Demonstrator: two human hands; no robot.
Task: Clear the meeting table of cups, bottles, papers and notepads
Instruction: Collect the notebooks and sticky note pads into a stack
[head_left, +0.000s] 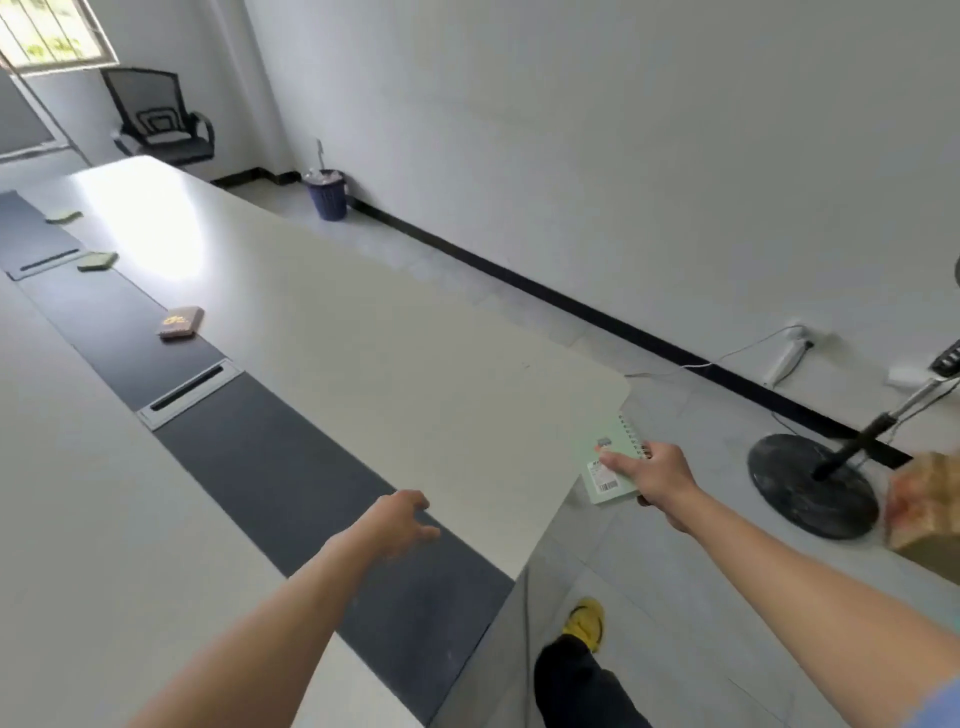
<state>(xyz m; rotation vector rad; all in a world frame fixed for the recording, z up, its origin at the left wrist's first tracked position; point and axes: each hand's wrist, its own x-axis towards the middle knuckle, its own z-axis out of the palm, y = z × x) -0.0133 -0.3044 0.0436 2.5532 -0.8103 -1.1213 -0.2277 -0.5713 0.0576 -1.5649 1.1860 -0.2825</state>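
Note:
My right hand (657, 475) grips a pale green spiral notepad (605, 470) just past the near right corner of the long white meeting table (363, 338). My left hand (402, 522) hovers over the table's dark centre strip with loosely spread fingers and holds nothing. Farther along the strip lie a brown notepad (180, 322) and two small green notepads (97, 261) (63, 216).
A dark blue waste bin (327, 195) stands by the far wall. A black office chair (156, 117) sits at the table's far end. A fan's round black base (813, 486) and a cardboard box (924, 506) are on the floor to my right.

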